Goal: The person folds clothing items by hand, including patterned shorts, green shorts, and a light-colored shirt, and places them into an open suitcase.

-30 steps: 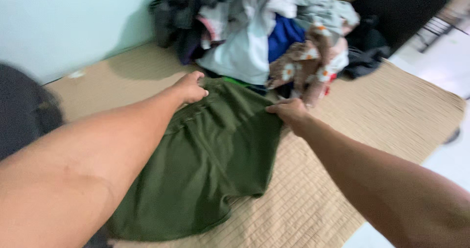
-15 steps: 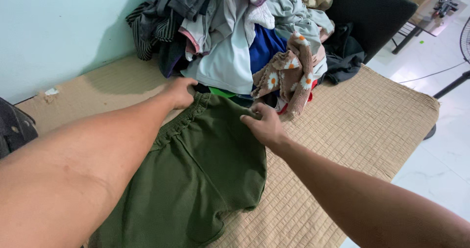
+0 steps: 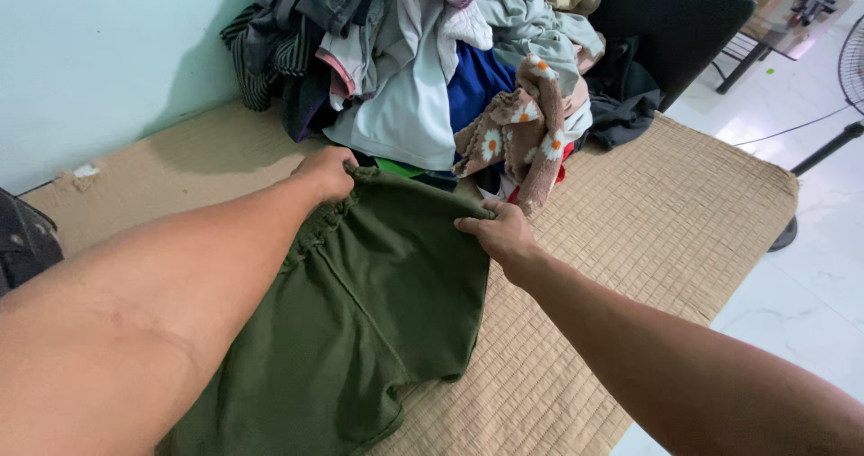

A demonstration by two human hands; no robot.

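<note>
A pair of olive green shorts (image 3: 378,312) lies spread flat on a tan woven mat (image 3: 648,213), waistband away from me. My left hand (image 3: 326,171) grips the elastic waistband at its left corner. My right hand (image 3: 504,234) pinches the waistband's right corner. Both arms reach forward over the mat. The shorts' legs run back toward me, and my left forearm hides part of the left leg.
Just beyond the waistband rises a big heap of mixed clothes (image 3: 432,69), with a brown daisy-print piece (image 3: 522,132) hanging at its front. A pale wall stands to the left, a dark chair (image 3: 675,15) behind the heap. White tiled floor (image 3: 810,258) and a fan stand lie right.
The view has steadied and shifted slightly. My right hand moved from lying on the shorts' top to pinching the waistband's right corner. The waistband now looks pulled straighter between both hands.
</note>
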